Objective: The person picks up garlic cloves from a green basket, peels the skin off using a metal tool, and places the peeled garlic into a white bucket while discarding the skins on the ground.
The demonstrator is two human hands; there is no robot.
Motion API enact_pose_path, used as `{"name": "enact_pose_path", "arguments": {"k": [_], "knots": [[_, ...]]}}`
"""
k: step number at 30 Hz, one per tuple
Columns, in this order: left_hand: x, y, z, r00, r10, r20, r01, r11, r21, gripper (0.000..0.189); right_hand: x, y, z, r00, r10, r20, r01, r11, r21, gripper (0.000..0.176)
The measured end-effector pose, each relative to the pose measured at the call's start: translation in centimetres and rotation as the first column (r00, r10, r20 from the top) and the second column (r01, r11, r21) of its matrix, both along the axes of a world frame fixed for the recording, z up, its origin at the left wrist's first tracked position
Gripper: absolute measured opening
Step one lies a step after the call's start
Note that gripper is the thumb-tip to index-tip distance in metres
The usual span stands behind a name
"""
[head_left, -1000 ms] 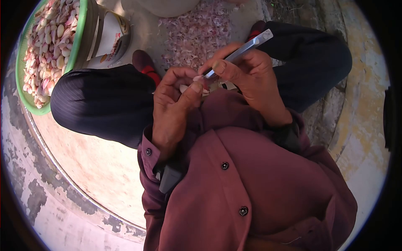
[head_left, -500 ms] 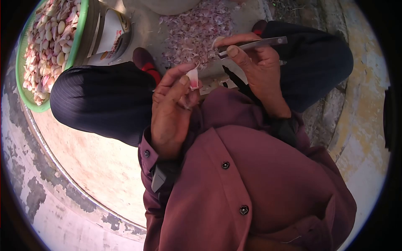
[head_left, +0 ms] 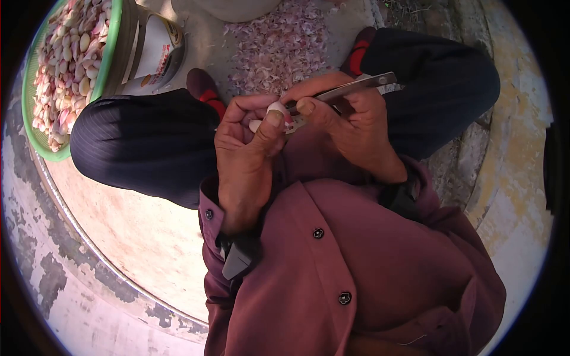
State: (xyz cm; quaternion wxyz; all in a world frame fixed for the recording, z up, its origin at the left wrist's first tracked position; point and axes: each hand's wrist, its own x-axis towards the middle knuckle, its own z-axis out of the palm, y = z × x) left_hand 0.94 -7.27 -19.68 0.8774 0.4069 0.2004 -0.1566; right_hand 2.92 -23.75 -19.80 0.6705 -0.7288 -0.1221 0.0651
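Observation:
My left hand (head_left: pixel 246 160) is closed, with a garlic clove (head_left: pixel 276 108) pinched between thumb and fingers. A second pale piece (head_left: pixel 255 126), which looks like another clove, shows between the thumb and the curled fingers. My right hand (head_left: pixel 369 133) grips a small metal knife (head_left: pixel 356 86) whose back end points to the upper right. The knife's front end meets the clove, partly hidden by my right fingertips. Both hands are close together above my lap, their fingertips almost touching.
A green basket (head_left: pixel 113 50) heaped with garlic cloves (head_left: pixel 65 65) stands at the upper left. Beside it is a white and dark bucket (head_left: pixel 155 50). Garlic skins (head_left: pixel 282 44) litter the ground between my feet, below a pale rounded container (head_left: pixel 234 7).
My right hand has moved left and down, bringing the knife to the clove. The left fingers have turned and closed further round it, and the second pale piece has come into view.

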Motion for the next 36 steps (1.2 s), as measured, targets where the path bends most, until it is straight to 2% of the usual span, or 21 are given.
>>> {"name": "enact_pose_path", "arguments": {"k": [2, 6, 8, 9, 11, 17, 21, 23, 27, 29, 33, 35, 36], "knots": [[0.0, 0.0, 0.1, 1.0, -0.001, 0.001, 0.001, 1.0, -0.008, 0.023, -0.2, -0.1, -0.6, 0.982, -0.054, -0.181, 0.098, 0.965, 0.243, 0.018], [0.0, 0.1, -0.2, 0.997, 0.032, -0.065, -0.038, 0.996, -0.085, 0.022, 0.0, -0.2, -0.4, 0.983, -0.066, -0.172, 0.098, 0.978, 0.182, 0.019], [0.1, 0.3, -0.1, 0.996, 0.044, -0.072, -0.05, 0.996, -0.071, 0.022, 0.2, -0.1, 0.1, 0.998, -0.067, -0.02, 0.069, 0.985, 0.158, 0.021], [0.1, 0.3, -0.1, 0.995, 0.057, -0.08, -0.062, 0.997, -0.056, 0.023, 0.3, 0.0, 0.4, 0.998, -0.066, -0.02, 0.069, 0.985, 0.159, 0.021], [0.1, 0.3, -0.3, 0.998, 0.045, -0.053, -0.047, 0.998, -0.051, 0.022, 0.5, -0.1, 0.8, 0.995, 0.058, 0.076, -0.064, 0.995, 0.076, 0.023], [-0.2, 0.3, -0.3, 0.999, 0.034, 0.0, -0.034, 0.999, 0.013, 0.022, -0.1, -0.2, 0.9, 0.998, 0.052, -0.022, -0.052, 0.998, 0.025, 0.021], [-0.2, 0.2, -0.4, 0.999, 0.034, 0.003, -0.034, 0.999, 0.006, 0.021, -0.2, 0.1, 0.6, 1.0, 0.016, -0.006, -0.016, 0.999, 0.039, 0.018], [0.0, -0.2, 0.3, 0.999, 0.033, -0.006, -0.033, 0.999, 0.008, 0.022, -0.4, 0.3, 0.2, 0.993, -0.047, -0.106, 0.064, 0.984, 0.168, 0.015], [0.0, 0.0, 0.5, 0.999, -0.022, 0.028, 0.022, 1.0, 0.006, 0.028, 0.3, -0.2, -1.3, 0.984, -0.092, -0.15, 0.122, 0.971, 0.203, 0.015], [0.0, 0.1, 0.6, 1.0, -0.023, 0.02, 0.024, 1.0, -0.02, 0.03, 1.1, -0.5, -1.6, 0.947, -0.183, -0.263, 0.209, 0.975, 0.07, 0.016], [0.3, 0.4, 0.4, 1.0, -0.001, -0.028, -0.003, 0.992, -0.124, 0.029, 0.9, -0.6, -2.2, 0.927, -0.27, -0.261, 0.297, 0.952, 0.069, 0.018], [0.1, 0.6, -0.6, 0.999, 0.002, -0.038, -0.007, 0.992, -0.129, 0.026, 0.8, -0.4, -0.9, 0.972, -0.209, -0.104, 0.227, 0.95, 0.215, 0.02], [0.2, 0.6, -0.9, 0.999, 0.004, -0.046, -0.01, 0.99, -0.138, 0.024, 0.8, -0.2, -0.7, 0.973, -0.209, -0.097, 0.225, 0.951, 0.214, 0.02]]}}
